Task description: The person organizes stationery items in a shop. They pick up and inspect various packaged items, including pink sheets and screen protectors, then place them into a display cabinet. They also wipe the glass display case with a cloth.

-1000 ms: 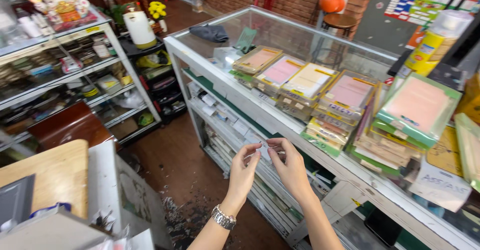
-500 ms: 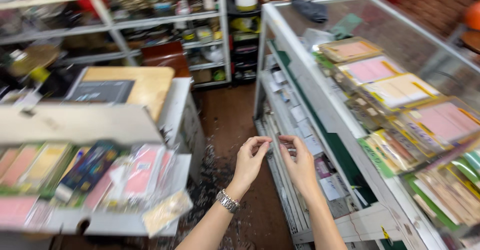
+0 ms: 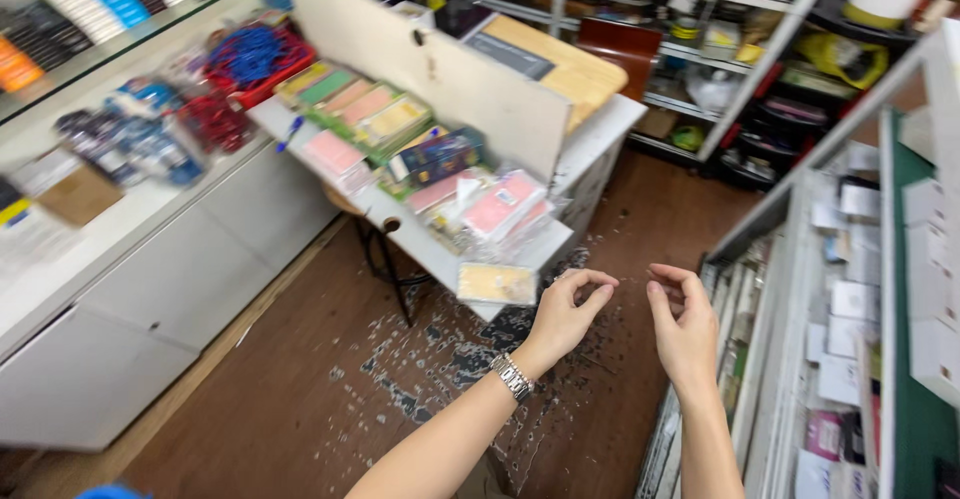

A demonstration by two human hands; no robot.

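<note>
On the white bench (image 3: pixel 420 244), one yellow flat packet in clear wrap (image 3: pixel 497 282) is seen at the near edge. Just right of it, two hands are raised over the brown floor (image 3: pixel 300 399). The left hand (image 3: pixel 565 314), one silver wristwatch (image 3: pixel 512 376) worn below it, and the right hand (image 3: pixel 685 329) are held with fingers curled and pinched; whether anything is gripped cannot be told.

Two bare forearms reaching up from the near edge, left hand (image 3: pixel 565 314) with a metal watch (image 3: pixel 512 376) at the wrist, fingers curled, thumb and forefinger pinched together, right hand (image 3: pixel 683 329) just beside it, fingers likewise curled, palms facing each other, hands apart
</note>
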